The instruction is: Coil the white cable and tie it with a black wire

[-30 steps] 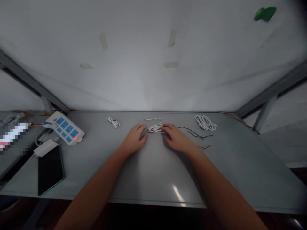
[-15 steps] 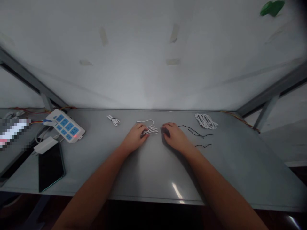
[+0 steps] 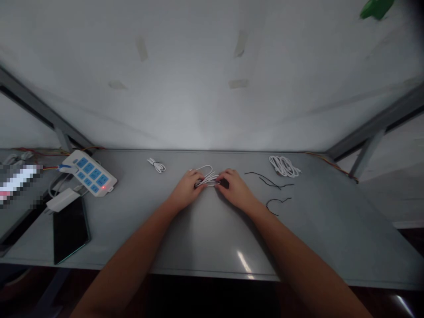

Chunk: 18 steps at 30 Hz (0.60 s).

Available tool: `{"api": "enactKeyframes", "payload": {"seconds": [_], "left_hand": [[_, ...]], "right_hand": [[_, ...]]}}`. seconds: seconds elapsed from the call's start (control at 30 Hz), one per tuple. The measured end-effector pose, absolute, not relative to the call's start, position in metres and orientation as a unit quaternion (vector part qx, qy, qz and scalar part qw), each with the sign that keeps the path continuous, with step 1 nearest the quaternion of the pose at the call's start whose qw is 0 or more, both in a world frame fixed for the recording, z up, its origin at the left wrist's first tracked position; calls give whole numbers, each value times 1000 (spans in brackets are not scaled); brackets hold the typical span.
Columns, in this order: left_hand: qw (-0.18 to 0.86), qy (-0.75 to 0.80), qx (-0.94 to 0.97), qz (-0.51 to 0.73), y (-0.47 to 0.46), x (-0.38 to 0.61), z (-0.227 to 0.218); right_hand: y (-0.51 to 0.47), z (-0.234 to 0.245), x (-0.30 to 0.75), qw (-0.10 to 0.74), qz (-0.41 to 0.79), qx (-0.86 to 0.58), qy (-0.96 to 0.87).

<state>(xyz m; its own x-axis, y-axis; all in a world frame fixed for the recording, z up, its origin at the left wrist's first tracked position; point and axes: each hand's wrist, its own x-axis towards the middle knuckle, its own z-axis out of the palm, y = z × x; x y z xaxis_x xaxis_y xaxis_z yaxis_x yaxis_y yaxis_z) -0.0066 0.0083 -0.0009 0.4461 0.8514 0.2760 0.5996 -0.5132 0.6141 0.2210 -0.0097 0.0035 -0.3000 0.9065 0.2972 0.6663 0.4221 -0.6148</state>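
At the far left of the grey metal worktop [image 3: 331, 221] lies a blurred object [image 3: 18, 181], too pixelated for me to tell what it is. Just right of it sits a white power strip [image 3: 90, 178] with blue sockets and a small red light glowing near its front corner. A white charger [image 3: 62, 199] lies just in front of the strip, touching the top edge of a dark tablet [image 3: 70, 230] lying flat near the front of the worktop.

Toward the back, a small white cable coil [image 3: 156, 165] lies by itself. My left hand [image 3: 187, 191] is closed on the left side of a loose white cable [image 3: 207, 177], and a loop of it rises beyond my fingers. The cable lies on the worktop between my hands, at about the middle. My right hand [image 3: 236, 191] pinches its other end, the fingertips almost meeting those of my left hand.

Right of that lie thin black wires [image 3: 268, 179], well clear of my right hand, and behind them a larger white cable coil [image 3: 284, 166]. An orange wire [image 3: 331, 164] runs along the back right edge.
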Motion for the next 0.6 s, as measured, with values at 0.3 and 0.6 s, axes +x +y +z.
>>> {"api": "enactKeyframes", "payload": {"seconds": [0.3,0.6], "left_hand": [[328,487,742,323,10,-7,4],[542,466,571,404,15,-7,7]], "right_hand": [[-12,8,218,275,168,-474,-820],[-15,20,219,377,346,-469,-720]]}}
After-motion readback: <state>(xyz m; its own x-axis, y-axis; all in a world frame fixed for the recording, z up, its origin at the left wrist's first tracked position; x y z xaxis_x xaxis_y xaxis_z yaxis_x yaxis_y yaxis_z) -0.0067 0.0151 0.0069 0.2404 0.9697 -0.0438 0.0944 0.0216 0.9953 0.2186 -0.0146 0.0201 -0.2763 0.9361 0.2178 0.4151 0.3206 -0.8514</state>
